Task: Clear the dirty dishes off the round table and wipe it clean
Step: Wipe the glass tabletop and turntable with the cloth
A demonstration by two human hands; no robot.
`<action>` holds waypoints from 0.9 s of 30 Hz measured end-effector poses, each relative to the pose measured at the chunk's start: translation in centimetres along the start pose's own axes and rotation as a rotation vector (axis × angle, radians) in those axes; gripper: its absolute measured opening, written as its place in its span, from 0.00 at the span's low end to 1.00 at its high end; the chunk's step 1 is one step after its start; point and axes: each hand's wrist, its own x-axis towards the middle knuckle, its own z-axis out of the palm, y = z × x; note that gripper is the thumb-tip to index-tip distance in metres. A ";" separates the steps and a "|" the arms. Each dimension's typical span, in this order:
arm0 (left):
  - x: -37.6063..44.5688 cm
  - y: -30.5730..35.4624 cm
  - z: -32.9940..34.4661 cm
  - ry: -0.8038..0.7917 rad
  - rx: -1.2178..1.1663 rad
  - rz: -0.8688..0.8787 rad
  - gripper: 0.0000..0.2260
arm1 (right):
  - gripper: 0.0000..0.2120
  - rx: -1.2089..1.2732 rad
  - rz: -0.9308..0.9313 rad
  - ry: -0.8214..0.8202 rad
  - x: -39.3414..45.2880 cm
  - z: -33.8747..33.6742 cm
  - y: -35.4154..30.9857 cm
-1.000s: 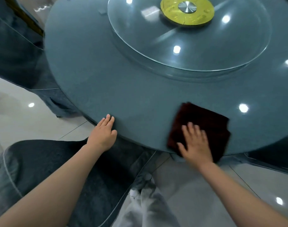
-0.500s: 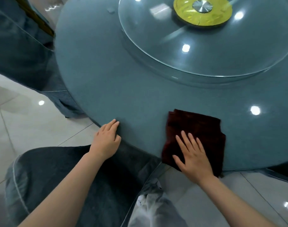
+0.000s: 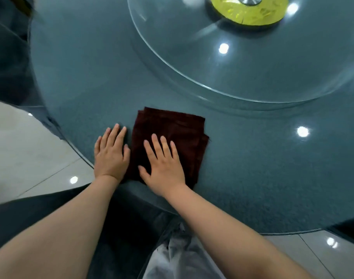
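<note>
On the far left there is a pale shiny tiled floor, and a dark grey padded chair sits low beside the table. Next comes the big round grey-blue table. Its top looks bare. No dirty dishes can be seen on it, so the clearing part looks done, as far as this view shows. The wiping part seems to be going on, and much of the table top may be left to wipe.

The person's left hand lies flat on the table near its close edge. Its fingers are straight and close together, and it holds nothing. It sits just beside the cloth, and its thumb side may touch the cloth edge; it is hard to tell.

Next is the dark brown folded square cloth. It lies flat on the table near the close edge. Its longer side runs from the person toward the middle of the table, leaning a little to the left at the far end. Its folded layers show along the top and right edges.

The right hand presses flat on the near part of the cloth. Its fingers are straight and spread a bit. It pushes down and does not pinch the cloth.

Further right and up is a round clear glass turning tray with a yellow round middle piece. Bright light spots shine on the glass.
</note>
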 end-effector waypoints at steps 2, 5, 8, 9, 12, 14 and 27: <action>0.1 -0.1 0.0 0.009 -0.002 0.003 0.26 | 0.35 -0.011 -0.052 -0.012 -0.5 -0.3 1.8; 0.2 0.0 -0.2 0.023 -0.020 -0.006 0.27 | 0.34 -0.004 0.025 0.015 -5.1 -0.6 7.8; 0.2 0.0 -0.1 0.021 -0.007 -0.003 0.27 | 0.33 -0.045 0.261 0.052 -9.7 -1.0 15.5; 0.3 0.0 -0.1 0.012 -0.007 -0.006 0.27 | 0.33 -0.053 0.341 0.043 -10.4 -1.5 17.3; 0.4 0.0 0.0 0.008 0.010 -0.017 0.26 | 0.35 -0.048 0.487 0.017 -10.2 -2.1 18.7; 0.3 0.1 0.1 0.010 0.015 -0.012 0.27 | 0.35 -0.041 0.532 0.047 -7.9 -2.1 16.7; 0.3 -0.3 0.1 0.013 0.014 -0.009 0.26 | 0.33 0.010 0.067 0.078 7.0 -2.5 9.3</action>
